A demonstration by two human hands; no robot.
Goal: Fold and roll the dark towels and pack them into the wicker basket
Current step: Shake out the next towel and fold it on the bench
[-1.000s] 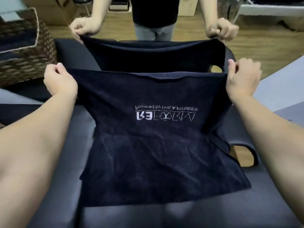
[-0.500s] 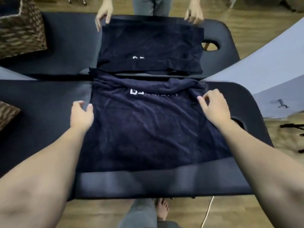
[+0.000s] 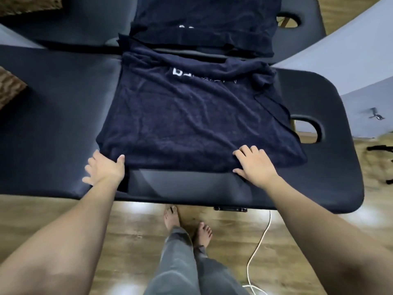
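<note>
A person's left hand (image 3: 105, 168) and right hand (image 3: 256, 165) rest flat, fingers spread and gripping nothing, on the near corners of a folded dark towel (image 3: 197, 116) lying mid-way along a black padded table (image 3: 53, 116), close to its near edge. A second dark towel (image 3: 204, 20) lies on another padded table (image 3: 85, 20) beyond. Wicker corners (image 3: 10, 88) show at the left edge; a white cord (image 3: 258, 245) trails across the wooden floor (image 3: 131, 231) by bare feet.

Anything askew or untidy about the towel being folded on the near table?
Yes. The near towel is not square: its far right corner is bunched and rumpled, and a loose flap sticks out along the right edge. The left hand and right hand rest at its near edge.
</note>
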